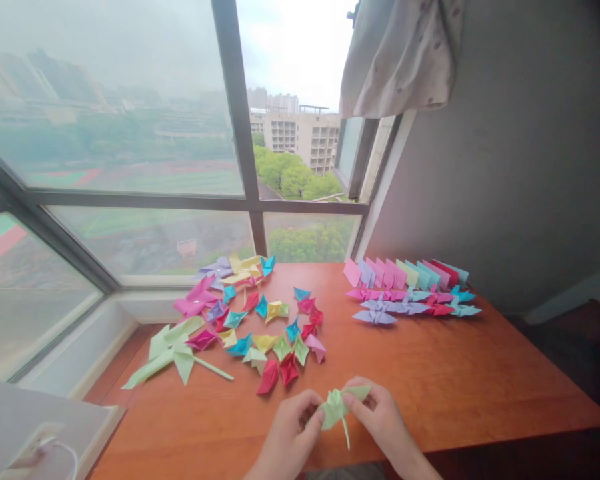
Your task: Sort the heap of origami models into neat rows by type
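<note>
A small light green folded paper figure (pixel 336 407) hangs just above the near edge of the wooden table (pixel 455 373). My left hand (pixel 290 433) pinches its left side with thumb and fingers. My right hand (pixel 383 417) pinches its upper right part, fingers curled round the paper. A thin green point of the figure hangs down between my two hands.
Several small coloured folded paper pieces (pixel 275 333) lie scattered mid-table. A green paper pinwheel (pixel 173 350) lies at the left, a pink one (pixel 196 300) behind it. Rows of folded pieces (pixel 410 293) sit at the right. A window (pixel 130 133) and a wall (pixel 530 167) stand behind.
</note>
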A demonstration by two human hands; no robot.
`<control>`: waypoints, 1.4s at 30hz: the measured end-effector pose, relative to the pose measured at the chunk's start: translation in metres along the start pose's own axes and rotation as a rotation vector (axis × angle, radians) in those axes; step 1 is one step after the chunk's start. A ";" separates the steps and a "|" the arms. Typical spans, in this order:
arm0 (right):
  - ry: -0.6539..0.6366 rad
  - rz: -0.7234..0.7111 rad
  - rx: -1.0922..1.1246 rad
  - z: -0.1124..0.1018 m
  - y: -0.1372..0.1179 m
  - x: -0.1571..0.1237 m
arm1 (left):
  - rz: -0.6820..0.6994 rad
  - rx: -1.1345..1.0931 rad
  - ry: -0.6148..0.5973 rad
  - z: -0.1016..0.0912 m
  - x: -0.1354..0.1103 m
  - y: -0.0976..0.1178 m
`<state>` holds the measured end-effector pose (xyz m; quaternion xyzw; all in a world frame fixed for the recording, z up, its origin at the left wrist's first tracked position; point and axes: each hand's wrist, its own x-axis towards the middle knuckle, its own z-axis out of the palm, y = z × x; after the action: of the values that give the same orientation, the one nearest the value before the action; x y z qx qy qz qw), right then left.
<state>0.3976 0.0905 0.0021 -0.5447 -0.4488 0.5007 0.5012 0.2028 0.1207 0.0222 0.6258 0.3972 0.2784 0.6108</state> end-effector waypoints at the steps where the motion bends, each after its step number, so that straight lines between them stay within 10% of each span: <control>1: 0.006 0.025 0.012 0.001 0.000 0.000 | -0.011 -0.020 0.004 -0.001 0.000 -0.003; 19: 0.258 0.233 0.547 0.001 0.003 0.000 | -0.170 -0.302 -0.037 -0.011 0.004 -0.017; 28: 0.461 -0.043 -0.020 -0.013 0.003 -0.002 | -0.147 -0.280 0.155 -0.003 0.011 -0.005; 34: 0.132 -0.310 -0.431 0.003 -0.004 -0.016 | -0.064 -0.205 0.197 0.006 0.016 -0.001; 42: 0.186 -0.371 -0.681 -0.002 0.000 -0.011 | 0.063 0.024 0.096 0.011 0.017 -0.009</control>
<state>0.3987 0.0795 0.0030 -0.6326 -0.6325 0.1728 0.4122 0.2198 0.1279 0.0097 0.6312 0.4091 0.3225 0.5746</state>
